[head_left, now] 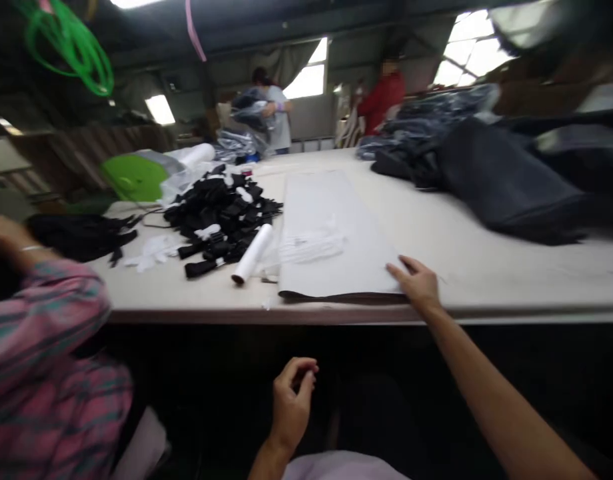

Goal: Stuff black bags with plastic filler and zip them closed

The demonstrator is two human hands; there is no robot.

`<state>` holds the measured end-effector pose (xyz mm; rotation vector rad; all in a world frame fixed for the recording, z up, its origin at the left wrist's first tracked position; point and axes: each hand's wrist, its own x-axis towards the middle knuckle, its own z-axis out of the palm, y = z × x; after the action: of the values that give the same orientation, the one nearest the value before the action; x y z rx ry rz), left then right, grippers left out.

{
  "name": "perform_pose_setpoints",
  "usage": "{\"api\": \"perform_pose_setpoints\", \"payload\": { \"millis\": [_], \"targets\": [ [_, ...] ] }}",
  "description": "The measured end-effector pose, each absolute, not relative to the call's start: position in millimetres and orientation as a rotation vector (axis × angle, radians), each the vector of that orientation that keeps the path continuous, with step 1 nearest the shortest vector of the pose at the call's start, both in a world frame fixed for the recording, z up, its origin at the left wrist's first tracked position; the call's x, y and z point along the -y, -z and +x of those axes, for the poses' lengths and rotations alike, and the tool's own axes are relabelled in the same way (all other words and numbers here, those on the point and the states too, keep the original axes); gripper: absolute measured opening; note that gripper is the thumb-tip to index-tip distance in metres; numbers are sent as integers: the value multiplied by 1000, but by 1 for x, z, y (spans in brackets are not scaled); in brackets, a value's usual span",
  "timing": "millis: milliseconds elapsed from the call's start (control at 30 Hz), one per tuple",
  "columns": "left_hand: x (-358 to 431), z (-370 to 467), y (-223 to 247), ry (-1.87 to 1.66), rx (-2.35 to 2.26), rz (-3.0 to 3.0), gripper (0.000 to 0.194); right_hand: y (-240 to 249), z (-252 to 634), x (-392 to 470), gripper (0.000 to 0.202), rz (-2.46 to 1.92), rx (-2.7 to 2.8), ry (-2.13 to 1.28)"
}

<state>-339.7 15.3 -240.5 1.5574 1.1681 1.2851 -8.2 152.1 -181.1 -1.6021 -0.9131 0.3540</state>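
A long white folded sheet (pixel 336 200) with a dark lower edge lies flat, reaching the table's front edge. At its front right corner rests my right hand (pixel 419 285), thumb and fingers stretched out and touching it. Thin clear plastic bags (pixel 311 245) are on top of the sheet. Below the table edge, over my lap, hangs my left hand (pixel 292 397); its fingers are curled in a pinch and I see nothing between them. Left of the sheet are a white roll (pixel 253 255) and a heap of black straps (pixel 221 213) with white ties.
Close on my left sits a person in a pink plaid sleeve (pixel 46 320), beside black fabric (pixel 81 233). A green reel (pixel 134 177) stands at the table's left side. Dark fabric pieces (pixel 506 180) are piled on the right. Two people stand beyond the table (pixel 511 273).
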Motion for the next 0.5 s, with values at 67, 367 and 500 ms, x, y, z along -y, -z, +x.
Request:
{"api": "perform_pose_setpoints", "payload": {
  "millis": [67, 367, 500],
  "targets": [
    [-21, -341, 242, -1281, -1134, 1625, 15, 183, -8, -164, 52, -1566, 905, -345],
    [-90, -364, 171, -1669, -1151, 2452, 20, 188, -1, -160, 44, -1405, 832, -372],
    [-166, -386, 169, -1543, -1146, 2525, 34, 191, 0, -154, 45, -1421, 780, -352]
  ]
}}
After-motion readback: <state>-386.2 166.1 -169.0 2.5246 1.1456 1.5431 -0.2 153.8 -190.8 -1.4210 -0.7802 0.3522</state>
